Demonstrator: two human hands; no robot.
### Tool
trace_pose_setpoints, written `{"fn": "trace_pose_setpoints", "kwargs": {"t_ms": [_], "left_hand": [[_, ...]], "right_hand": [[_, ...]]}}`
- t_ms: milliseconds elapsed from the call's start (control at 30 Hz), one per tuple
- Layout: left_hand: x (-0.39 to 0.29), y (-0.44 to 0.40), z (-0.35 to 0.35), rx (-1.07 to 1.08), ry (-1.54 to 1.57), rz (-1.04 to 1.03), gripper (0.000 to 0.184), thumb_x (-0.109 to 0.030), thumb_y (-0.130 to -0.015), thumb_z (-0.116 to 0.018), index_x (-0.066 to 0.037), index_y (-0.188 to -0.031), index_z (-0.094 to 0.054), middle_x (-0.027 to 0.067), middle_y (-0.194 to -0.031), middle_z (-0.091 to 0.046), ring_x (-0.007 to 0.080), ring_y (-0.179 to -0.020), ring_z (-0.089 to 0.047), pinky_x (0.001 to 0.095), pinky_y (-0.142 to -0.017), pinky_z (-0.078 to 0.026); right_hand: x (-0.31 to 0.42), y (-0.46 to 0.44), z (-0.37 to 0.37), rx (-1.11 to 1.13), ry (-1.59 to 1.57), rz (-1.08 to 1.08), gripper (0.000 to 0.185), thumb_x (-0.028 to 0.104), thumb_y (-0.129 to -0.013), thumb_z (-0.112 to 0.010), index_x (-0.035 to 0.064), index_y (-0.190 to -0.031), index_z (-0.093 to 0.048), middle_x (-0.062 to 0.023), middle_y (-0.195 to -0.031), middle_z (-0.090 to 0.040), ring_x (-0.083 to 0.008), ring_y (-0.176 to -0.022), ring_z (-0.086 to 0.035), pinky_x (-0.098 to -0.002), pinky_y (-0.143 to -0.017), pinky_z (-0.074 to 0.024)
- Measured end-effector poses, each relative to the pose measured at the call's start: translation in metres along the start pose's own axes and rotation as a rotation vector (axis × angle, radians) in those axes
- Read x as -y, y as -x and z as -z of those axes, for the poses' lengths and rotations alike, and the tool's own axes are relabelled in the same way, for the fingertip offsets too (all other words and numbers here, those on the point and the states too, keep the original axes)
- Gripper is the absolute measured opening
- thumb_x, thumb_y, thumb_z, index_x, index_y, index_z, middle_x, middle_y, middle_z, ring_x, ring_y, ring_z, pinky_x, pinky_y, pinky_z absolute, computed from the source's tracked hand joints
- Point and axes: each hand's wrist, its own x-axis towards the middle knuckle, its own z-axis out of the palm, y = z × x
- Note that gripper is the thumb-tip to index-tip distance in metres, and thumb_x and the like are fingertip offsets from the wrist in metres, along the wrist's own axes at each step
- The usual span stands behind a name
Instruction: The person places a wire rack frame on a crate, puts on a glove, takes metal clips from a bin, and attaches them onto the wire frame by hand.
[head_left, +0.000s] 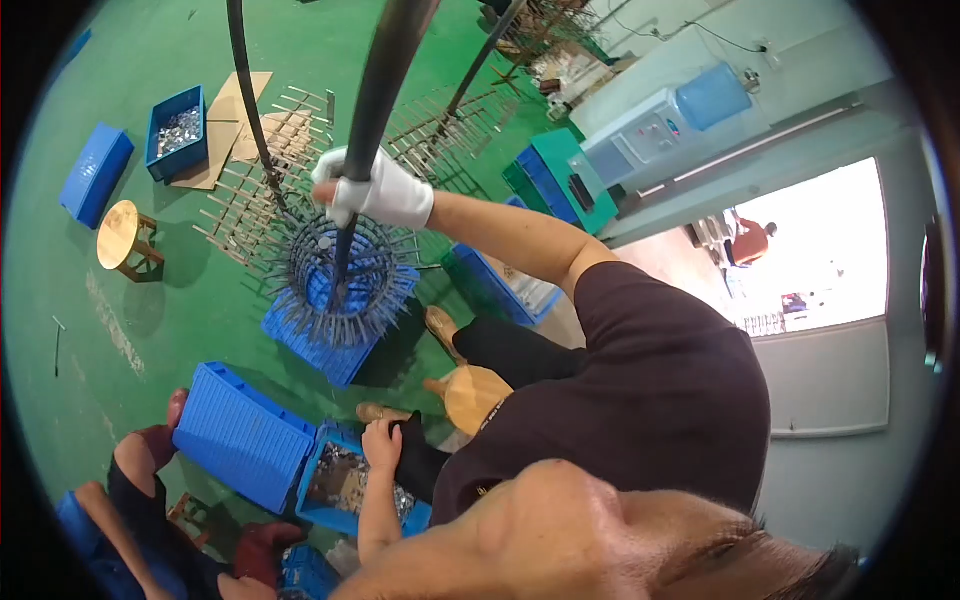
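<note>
My right hand (375, 190), in a white glove with bare fingertips, is wrapped round a thick black pole (385, 80). The pole's lower end reaches into a round rack of many grey metal prongs (345, 325) above an upturned blue crate (320, 350). My left hand (380, 447) is bare and holds nothing, resting with its fingers a little apart on my dark-trousered leg (420, 470). Beside it is a blue bin of small shiny metal parts (330, 515).
Another person's arm and legs (145, 465) show at the lower left by a blue crate (245, 435). Wooden stools (120, 235), wire racks (235, 215), a blue parts bin (165, 165) and a water dispenser (640, 135) stand around.
</note>
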Motion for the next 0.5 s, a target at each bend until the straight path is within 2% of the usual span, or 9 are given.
{"fn": "trace_pose_setpoints", "kwargs": {"t_ms": [100, 133, 167, 233, 267, 400, 433, 467, 500], "left_hand": [[0.006, -0.064, -0.070, 0.274, 0.023, 0.106, 0.036, -0.030, -0.081, -0.067, -0.007, -0.109, -0.065, 0.0149, -0.110, -0.065, 0.0345, -0.104, -0.060, 0.0449, -0.092, -0.047], [0.008, -0.078, -0.110, 0.282, 0.071, 0.103, 0.043, -0.035, -0.082, -0.067, -0.007, -0.115, -0.063, 0.0165, -0.116, -0.063, 0.0347, -0.109, -0.058, 0.0437, -0.097, -0.044], [0.014, -0.095, -0.165, 0.285, 0.128, 0.101, 0.050, -0.039, -0.082, -0.066, -0.006, -0.121, -0.062, 0.0180, -0.122, -0.061, 0.0348, -0.114, -0.057, 0.0425, -0.102, -0.042], [0.049, -0.124, -0.306, 0.602, -0.105, 0.055, 0.053, -0.042, -0.086, -0.060, -0.004, -0.124, -0.060, 0.0188, -0.127, -0.058, 0.0350, -0.118, -0.054, 0.0407, -0.106, -0.038], [0.055, -0.136, -0.334, 0.751, -0.149, 0.031, 0.051, -0.041, -0.087, -0.060, -0.004, -0.123, -0.061, 0.0191, -0.125, -0.059, 0.0350, -0.117, -0.055, 0.0406, -0.104, -0.039], [0.081, -0.141, -0.351, 1.005, 0.017, -0.067, 0.044, -0.034, -0.088, -0.059, -0.003, -0.118, -0.063, 0.0203, -0.120, -0.061, 0.0351, -0.110, -0.058, 0.0405, -0.098, -0.043], [0.091, -0.139, -0.352, 1.009, 0.101, -0.070, 0.042, -0.033, -0.088, -0.058, -0.002, -0.117, -0.064, 0.0206, -0.119, -0.062, 0.0351, -0.108, -0.058, 0.0404, -0.097, -0.043], [0.098, -0.137, -0.355, 1.005, 0.199, -0.072, 0.041, -0.031, -0.088, -0.058, -0.002, -0.116, -0.064, 0.0210, -0.118, -0.062, 0.0351, -0.107, -0.059, 0.0404, -0.095, -0.044], [0.104, -0.132, -0.359, 0.981, 0.309, -0.070, 0.039, -0.030, -0.089, -0.058, -0.002, -0.115, -0.065, 0.0213, -0.116, -0.063, 0.0351, -0.105, -0.059, 0.0404, -0.094, -0.045]], "right_hand": [[-0.060, -0.012, -0.001, 0.169, 0.015, 0.000, 0.014, 0.011, -0.081, -0.069, 0.0017, -0.079, -0.060, -0.0014, -0.066, -0.059, -0.0084, -0.061, -0.059, -0.0249, -0.056, -0.0478], [-0.080, -0.011, 0.000, 0.208, 0.012, 0.058, 0.015, 0.014, -0.082, -0.070, 0.0011, -0.081, -0.062, -0.0023, -0.065, -0.061, -0.0095, -0.060, -0.060, -0.0258, -0.054, -0.0485], [-0.076, -0.007, -0.004, 0.226, 0.038, -0.014, 0.018, 0.009, -0.080, -0.070, 0.0022, -0.075, -0.054, 0.0003, -0.065, -0.055, -0.0076, -0.062, -0.059, -0.0248, -0.057, -0.0470], [-0.093, -0.011, -0.006, 0.249, -0.024, 0.044, 0.015, 0.006, -0.079, -0.070, 0.0008, -0.078, -0.056, -0.0013, -0.065, -0.057, -0.0087, -0.060, -0.058, -0.0252, -0.054, -0.0472], [-0.098, -0.010, -0.007, 0.252, -0.097, 0.048, 0.013, 0.005, -0.079, -0.070, 0.0005, -0.078, -0.057, -0.0020, -0.064, -0.057, -0.0091, -0.059, -0.059, -0.0251, -0.053, -0.0473], [-0.118, -0.023, 0.002, 0.353, -0.043, 0.161, 0.008, 0.005, -0.079, -0.068, 0.0002, -0.078, -0.061, -0.0032, -0.062, -0.059, -0.0107, -0.054, -0.061, -0.0254, -0.050, -0.0494], [-0.122, -0.022, 0.003, 0.363, -0.111, 0.111, 0.015, 0.012, -0.079, -0.073, 0.0002, -0.078, -0.063, -0.0052, -0.065, -0.063, -0.0104, -0.053, -0.059, -0.0254, -0.048, -0.0460], [-0.134, -0.027, 0.000, 0.376, -0.201, 0.208, 0.018, 0.015, -0.079, -0.073, 0.0003, -0.079, -0.064, -0.0052, -0.064, -0.062, -0.0114, -0.054, -0.059, -0.0261, -0.048, -0.0460], [-0.142, -0.039, 0.002, 0.415, 0.039, 0.305, 0.023, 0.020, -0.079, -0.074, -0.0002, -0.083, -0.065, -0.0047, -0.064, -0.063, -0.0127, -0.054, -0.060, -0.0268, -0.050, -0.0470]]}}
